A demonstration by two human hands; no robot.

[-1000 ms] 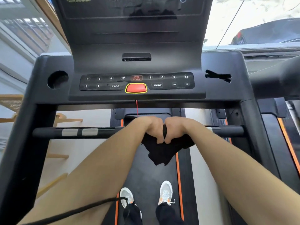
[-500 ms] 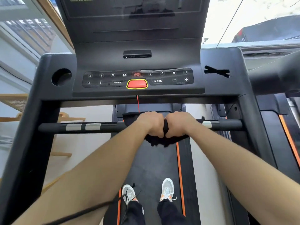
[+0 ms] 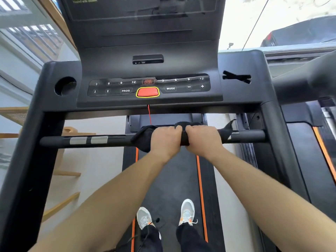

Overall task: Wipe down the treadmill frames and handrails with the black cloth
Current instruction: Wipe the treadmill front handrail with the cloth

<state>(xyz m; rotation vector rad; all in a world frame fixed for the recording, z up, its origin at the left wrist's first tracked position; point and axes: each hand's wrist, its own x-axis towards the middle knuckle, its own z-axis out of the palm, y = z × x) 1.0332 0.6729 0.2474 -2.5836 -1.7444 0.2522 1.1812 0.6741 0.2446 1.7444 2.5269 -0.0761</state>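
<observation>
The black cloth (image 3: 143, 138) is draped over the middle of the treadmill's black front handrail (image 3: 109, 140), which runs crosswise below the console. My left hand (image 3: 166, 140) and my right hand (image 3: 203, 140) sit side by side on top of the cloth, both closed around it and the bar. Cloth ends stick out to the left of my left hand and to the right of my right hand. The bar's two silver sensor patches (image 3: 89, 140) lie bare to the left.
The console (image 3: 149, 86) with a red stop button (image 3: 147, 92) and a hanging red safety cord (image 3: 149, 114) is just above the bar. Black frame uprights stand at left (image 3: 27, 160) and right (image 3: 278, 142). My feet stand on the belt (image 3: 167, 179). Another treadmill is on the right.
The cloth hung bunched below my hands; both hands lifted it up and forward and it now lies spread over the handrail, with my hands pressed on it.
</observation>
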